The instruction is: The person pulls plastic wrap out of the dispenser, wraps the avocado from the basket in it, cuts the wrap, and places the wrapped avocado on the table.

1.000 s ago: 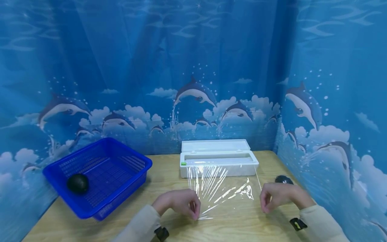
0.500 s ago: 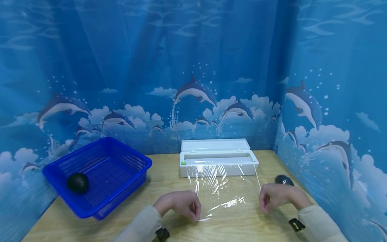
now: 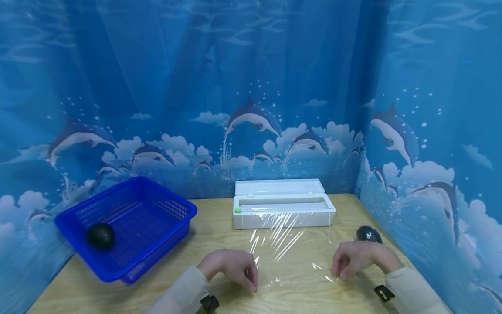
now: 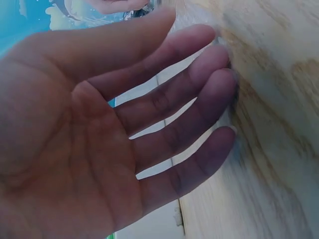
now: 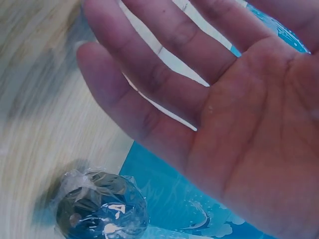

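Note:
A sheet of clear cling film (image 3: 288,246) stretches from a white cling film box (image 3: 284,219) toward me, low over the table. My left hand (image 3: 234,267) pinches the film's near left corner between thumb and fingertips. At the near right corner, my right hand (image 3: 356,258) pinches the film, fingers bent downward. In the left wrist view the fingers (image 4: 174,97) curve with their tips close to the wood. The right wrist view has the thumb and the pinch point out of frame. Just beyond the right hand sits a dark round fruit (image 5: 102,206) wrapped in film.
To the left stands a blue plastic basket (image 3: 157,257) with a dark avocado (image 3: 100,236) in it. The box's lid (image 3: 279,186) is raised at the back, and a green slider (image 3: 237,211) sits at its left end. Dolphin-print curtains (image 3: 251,87) border the wooden table.
My right hand has shifted slightly left and down, while the left has dipped a little. The film's glints have moved and its near edge looks lower, closer to the table.

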### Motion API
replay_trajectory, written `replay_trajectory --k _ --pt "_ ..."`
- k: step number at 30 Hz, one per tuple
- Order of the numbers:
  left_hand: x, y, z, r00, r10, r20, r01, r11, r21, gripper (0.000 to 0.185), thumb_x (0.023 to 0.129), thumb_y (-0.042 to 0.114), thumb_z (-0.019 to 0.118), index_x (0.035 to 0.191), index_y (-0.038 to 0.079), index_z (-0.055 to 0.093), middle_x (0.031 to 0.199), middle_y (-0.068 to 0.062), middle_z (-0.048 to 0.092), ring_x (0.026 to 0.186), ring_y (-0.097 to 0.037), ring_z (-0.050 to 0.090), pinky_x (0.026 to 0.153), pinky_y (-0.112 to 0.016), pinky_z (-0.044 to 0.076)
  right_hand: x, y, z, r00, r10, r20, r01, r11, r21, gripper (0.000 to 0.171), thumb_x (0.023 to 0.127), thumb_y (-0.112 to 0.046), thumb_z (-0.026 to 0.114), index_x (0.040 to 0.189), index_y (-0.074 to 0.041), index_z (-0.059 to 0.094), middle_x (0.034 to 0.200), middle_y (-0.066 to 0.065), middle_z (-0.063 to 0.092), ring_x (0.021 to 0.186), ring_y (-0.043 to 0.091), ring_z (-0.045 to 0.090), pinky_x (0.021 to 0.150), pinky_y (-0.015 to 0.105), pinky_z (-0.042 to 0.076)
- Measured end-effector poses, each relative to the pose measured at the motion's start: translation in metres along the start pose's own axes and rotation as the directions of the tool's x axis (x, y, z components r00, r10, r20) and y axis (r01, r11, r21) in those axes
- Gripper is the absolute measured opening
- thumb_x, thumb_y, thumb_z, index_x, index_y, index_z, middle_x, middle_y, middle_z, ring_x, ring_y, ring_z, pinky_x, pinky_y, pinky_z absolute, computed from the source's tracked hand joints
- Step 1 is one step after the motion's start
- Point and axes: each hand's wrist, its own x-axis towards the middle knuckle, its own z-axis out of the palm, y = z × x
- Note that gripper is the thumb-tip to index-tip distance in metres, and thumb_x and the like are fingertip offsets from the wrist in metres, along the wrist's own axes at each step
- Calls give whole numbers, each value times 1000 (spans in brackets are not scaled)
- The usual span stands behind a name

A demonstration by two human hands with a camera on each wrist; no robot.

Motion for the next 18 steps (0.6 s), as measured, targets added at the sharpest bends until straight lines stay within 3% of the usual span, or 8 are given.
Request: replay_trajectory --k 6,10,15,18 --pt "-6 -2 -3 1000 1 4 -1 1000 -8 6 93 22 76 97 20 80 88 15 76 77 8 61 76 -13 52 0 -4 1 998 57 1 -57 998 20 11 84 -2 75 94 -6 76 82 -1 73 70 0 60 63 17 51" --pt "-14 -5 -10 999 -9 -51 6 998 -58 10 92 21 76 102 20 79 86 16 73 75 5 62 73 -15 53 -1 -6 -1 998 66 -5 -66 998 18 13 84 -4 75 96 -8 75 82 -5 70 70 2 61 62 18 52" --pt "-33 -12 -29 988 -31 -151 13 993 -119 20 93 18 76 113 14 77 92 10 73 82 2 63 77 -18 54 -3 -4 -12 995 -30 -93 21 995 -98 15 91 -11 72 105 -8 73 89 -7 69 77 -1 60 69 21 52" --pt "-49 -19 -43 978 -68 -195 36 986 -161 22 95 16 74 116 12 75 99 5 75 89 -1 66 80 -20 55 -1 -4 -21 975 -131 -179 96 977 -191 19 96 -16 69 111 -4 72 94 -2 72 83 1 62 73 24 55"
